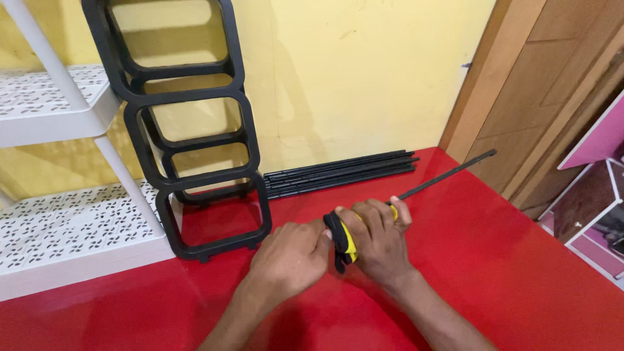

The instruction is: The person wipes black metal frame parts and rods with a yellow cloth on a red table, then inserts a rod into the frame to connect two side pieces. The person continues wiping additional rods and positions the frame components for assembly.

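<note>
A glossy red floor meets a yellow wall. At centre frame the right hand clamps a yellow-and-black handle on a thin black rod; the left hand curls, fingers together, against its end. A bundle of black rods lies unused by the wall, and black frames lean there unjoined.
</note>
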